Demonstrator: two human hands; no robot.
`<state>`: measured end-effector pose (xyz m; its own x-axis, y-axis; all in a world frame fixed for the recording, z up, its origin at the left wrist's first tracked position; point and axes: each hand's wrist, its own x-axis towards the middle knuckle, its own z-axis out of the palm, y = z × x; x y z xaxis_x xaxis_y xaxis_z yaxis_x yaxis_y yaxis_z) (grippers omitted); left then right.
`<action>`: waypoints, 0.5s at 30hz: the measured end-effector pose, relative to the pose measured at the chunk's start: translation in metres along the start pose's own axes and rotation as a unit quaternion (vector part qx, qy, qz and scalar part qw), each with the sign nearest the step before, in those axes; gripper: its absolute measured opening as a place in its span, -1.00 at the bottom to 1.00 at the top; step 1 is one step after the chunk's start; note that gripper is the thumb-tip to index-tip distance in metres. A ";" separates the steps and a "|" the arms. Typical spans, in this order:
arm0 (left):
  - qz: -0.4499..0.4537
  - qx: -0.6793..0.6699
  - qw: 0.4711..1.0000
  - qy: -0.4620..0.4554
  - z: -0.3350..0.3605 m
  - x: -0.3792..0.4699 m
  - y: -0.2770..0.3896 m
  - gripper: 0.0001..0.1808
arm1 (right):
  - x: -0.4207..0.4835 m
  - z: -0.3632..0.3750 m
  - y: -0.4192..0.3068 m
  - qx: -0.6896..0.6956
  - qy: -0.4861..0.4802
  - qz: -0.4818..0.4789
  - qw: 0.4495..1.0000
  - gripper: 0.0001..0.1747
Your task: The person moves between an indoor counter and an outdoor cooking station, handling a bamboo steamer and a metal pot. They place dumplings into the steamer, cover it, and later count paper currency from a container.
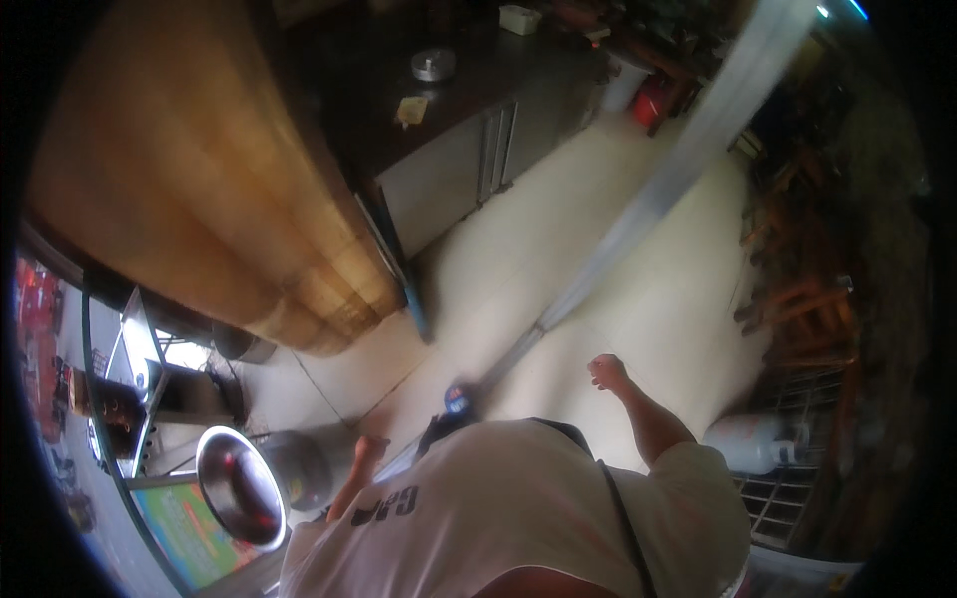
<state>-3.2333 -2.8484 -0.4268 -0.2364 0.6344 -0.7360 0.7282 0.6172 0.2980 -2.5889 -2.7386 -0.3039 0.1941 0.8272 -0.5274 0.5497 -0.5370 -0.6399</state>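
Note:
My left hand [370,448] is low at my left side, its fingers curled and nothing visible in them. Nearest to it on the left stand a metal cylinder [299,467] and a shiny metal bowl [243,489], tilted in view. My right hand [607,371] hangs out to the right above the pale tiled floor, loosely curled with nothing seen in it. Between the hands, a grey metal pole [628,224] runs from the upper right down towards my waist. A small blue round object [457,398] is near its lower end, just in front of my shirt.
A large tan panel [224,187] rises at the left, beside a dark-topped counter [359,97] holding a round metal tin [434,66]. Wooden stools [804,306], a metal rack [781,504] and a pale plastic container [748,445] line the right. A red bucket [649,103] stands farther off.

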 end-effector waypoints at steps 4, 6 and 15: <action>0.027 -0.072 0.994 0.073 -0.064 0.030 0.082 -0.58 | 0.071 0.000 -0.087 -0.048 -0.018 -0.049 0.997 -0.78; 0.026 -0.100 0.991 0.086 -0.093 0.026 0.128 -0.56 | 0.104 -0.001 -0.136 -0.064 -0.018 -0.058 0.996 -0.76; 0.083 -0.190 0.962 0.180 -0.151 0.125 0.224 -0.62 | 0.319 0.002 -0.259 -0.243 -0.030 -0.178 0.953 -0.74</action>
<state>-3.1970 -2.5604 -0.3605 -0.3948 0.8167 -0.4209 0.5041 0.5756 0.6439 -2.6709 -2.3357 -0.3078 -0.1135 0.9241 -0.3648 0.8865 -0.0716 -0.4572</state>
